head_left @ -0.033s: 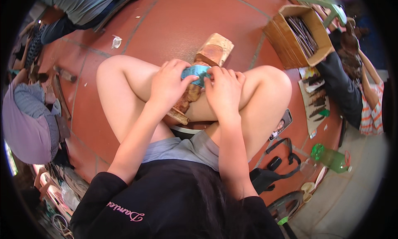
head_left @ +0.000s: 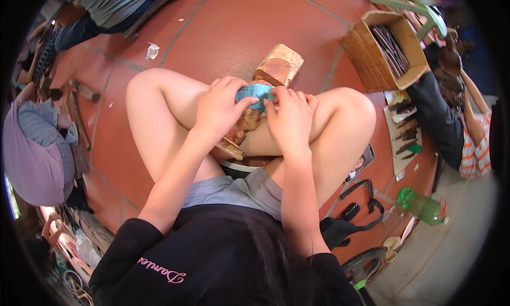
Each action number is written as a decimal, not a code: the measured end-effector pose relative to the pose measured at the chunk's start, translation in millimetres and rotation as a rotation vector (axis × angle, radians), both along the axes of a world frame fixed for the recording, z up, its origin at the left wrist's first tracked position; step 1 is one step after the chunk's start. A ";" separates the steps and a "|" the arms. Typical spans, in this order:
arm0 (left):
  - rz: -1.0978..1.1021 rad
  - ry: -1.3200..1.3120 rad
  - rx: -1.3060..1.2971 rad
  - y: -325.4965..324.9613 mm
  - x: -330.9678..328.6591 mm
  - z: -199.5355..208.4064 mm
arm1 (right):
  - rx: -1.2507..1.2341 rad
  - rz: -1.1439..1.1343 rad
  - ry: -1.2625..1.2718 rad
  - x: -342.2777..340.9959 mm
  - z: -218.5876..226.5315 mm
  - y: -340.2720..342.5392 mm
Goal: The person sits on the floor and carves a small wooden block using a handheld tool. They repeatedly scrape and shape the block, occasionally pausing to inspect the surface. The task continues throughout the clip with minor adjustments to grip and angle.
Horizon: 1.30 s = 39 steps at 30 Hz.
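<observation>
Across my lap, between my bent legs, lies a carved wooden piece [head_left: 246, 120] with a rounded middle and a squared pale block at its far end. A strip of sandpaper [head_left: 249, 94] with a light-blue printed back is laid over the carving. At its left end my left hand [head_left: 219, 105] is closed, thumb pressing on the blue strip. My right hand [head_left: 289, 115] pinches the strip's right end with thumb and forefinger, the other fingers curled. Both hands hide part of the wood, and the strip's underside does not show.
A cardboard box [head_left: 358, 53] of thin metal tools stands far right, above small dark tools on a sheet [head_left: 406, 130]. By my right leg lie a phone [head_left: 362, 162], a black strapped bag [head_left: 340, 229] and a green bottle [head_left: 425, 206]. Other people sit left and right.
The view has shifted very slightly. Both hands keep their hold on the sandpaper strip over the carving.
</observation>
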<state>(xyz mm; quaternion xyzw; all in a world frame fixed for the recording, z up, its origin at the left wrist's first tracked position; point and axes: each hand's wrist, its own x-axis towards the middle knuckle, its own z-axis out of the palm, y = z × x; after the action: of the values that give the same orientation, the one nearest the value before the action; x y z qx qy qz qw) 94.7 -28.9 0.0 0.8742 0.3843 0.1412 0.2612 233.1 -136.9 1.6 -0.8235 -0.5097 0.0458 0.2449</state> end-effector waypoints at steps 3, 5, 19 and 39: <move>-0.004 -0.053 -0.064 6.1 -6.5 -4.9 | -0.058 0.005 0.005 -3.3 1.8 2.2; -0.027 -0.086 -0.069 10.9 -8.6 -8.7 | -0.039 0.018 -0.022 -4.3 4.1 3.1; 0.117 -0.942 -1.027 7.4 -16.5 -11.0 | 0.103 0.026 0.148 -29.2 23.1 0.1; 0.214 -0.889 -1.046 21.9 -36.5 -0.7 | 0.340 0.242 0.040 -50.7 28.5 22.8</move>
<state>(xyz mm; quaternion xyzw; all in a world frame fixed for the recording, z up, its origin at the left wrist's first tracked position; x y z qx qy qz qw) 58.2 -7.0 -0.6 0.4501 0.3424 0.3071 0.7654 182.4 -114.1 30.1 -0.7019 -0.6004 0.0046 0.3831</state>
